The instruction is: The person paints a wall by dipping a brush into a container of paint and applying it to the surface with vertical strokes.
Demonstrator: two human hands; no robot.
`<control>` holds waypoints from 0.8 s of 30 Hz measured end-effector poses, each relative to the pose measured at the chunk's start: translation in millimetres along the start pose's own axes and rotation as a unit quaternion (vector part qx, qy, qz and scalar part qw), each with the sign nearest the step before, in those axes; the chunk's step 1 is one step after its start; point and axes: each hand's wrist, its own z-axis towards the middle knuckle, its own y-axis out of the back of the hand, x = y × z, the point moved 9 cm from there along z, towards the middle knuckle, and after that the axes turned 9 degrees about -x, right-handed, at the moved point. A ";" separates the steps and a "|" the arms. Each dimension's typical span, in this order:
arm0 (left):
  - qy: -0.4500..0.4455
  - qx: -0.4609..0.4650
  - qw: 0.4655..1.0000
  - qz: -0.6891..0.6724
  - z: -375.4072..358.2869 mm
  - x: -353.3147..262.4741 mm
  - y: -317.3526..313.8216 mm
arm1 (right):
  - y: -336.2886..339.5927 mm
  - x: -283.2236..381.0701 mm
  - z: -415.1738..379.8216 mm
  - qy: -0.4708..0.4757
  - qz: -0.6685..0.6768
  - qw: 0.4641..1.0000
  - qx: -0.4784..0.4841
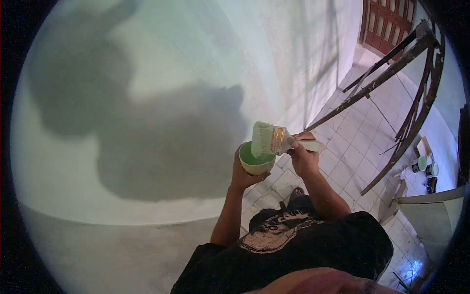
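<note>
Just below the camera, the black shirt [338,252] fills the bottom of the view, with both forearms reaching forward from it. Ahead of the shirt, the left hand [240,176] is curled around the side of a small bowl [255,169] of pale green paint [247,157], fingers and thumb closed against its outer wall. The right hand [304,158] pinches the handle of a wide brush [280,141] close to its metal band, and the bristles [263,138], coated pale green, lie across the bowl's mouth; whether their lower edge touches the paint I cannot tell. The step in hand looks like loading the brush or wiping off excess at the rim. From this pose, the next move seems to call for a level bowl and a steady grip, with the bristles lifted clear without dripping. Beyond the hands stands the pale wall [196,54], carrying a broad shadow, beside a tiled floor [338,149]. Farther off are a dark wooden frame [413,50], cans [419,164] at the right and a reddish-brown door [389,24].
</note>
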 end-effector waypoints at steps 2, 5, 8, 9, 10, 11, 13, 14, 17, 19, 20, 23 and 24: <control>-0.003 -0.001 1.000 0.025 16.5 6.1 1.9 | -2.9 -8.7 17.5 -0.024 0.009 1.000 -0.016; 0.008 0.000 1.000 0.029 39.8 6.3 2.0 | -18.3 -11.5 40.4 -0.035 0.035 0.998 -0.046; 0.003 0.017 1.000 0.020 53.6 15.6 7.6 | -16.7 -24.4 59.1 -0.031 0.054 0.997 -0.048; -0.011 0.022 0.999 0.023 56.3 19.8 12.2 | -17.2 -30.1 66.9 -0.023 0.078 0.996 -0.046; -0.005 0.028 0.999 0.022 58.8 28.4 16.7 | -12.8 -39.2 77.8 -0.003 0.094 0.993 -0.076; 0.033 0.036 0.999 0.008 57.1 40.6 22.0 | -16.2 -41.6 87.4 0.029 0.107 0.991 -0.079; 0.073 0.056 0.996 -0.003 53.6 47.9 33.8 | -26.4 -51.1 104.2 0.025 0.119 0.987 -0.109; 0.062 0.076 0.995 0.003 55.7 41.7 35.6 | -32.6 -56.0 114.8 0.032 0.122 0.985 -0.115; 0.022 0.128 0.991 -0.002 50.9 41.3 45.3 | -37.9 -70.7 138.1 0.048 0.175 0.968 -0.176; -0.012 0.161 0.987 -0.007 48.3 36.9 51.4 | -48.3 -75.5 158.2 0.062 0.235 0.959 -0.143; 0.017 0.155 0.987 -0.036 45.7 35.9 56.7 | -51.8 -76.2 165.2 0.070 0.238 0.958 -0.146; 0.029 0.181 0.983 -0.023 42.6 39.5 70.2 | -57.9 -84.9 171.5 0.083 0.227 0.955 -0.169; 0.006 0.209 0.978 0.014 40.5 39.5 70.3 | -53.4 -93.0 171.1 0.083 0.229 0.955 -0.172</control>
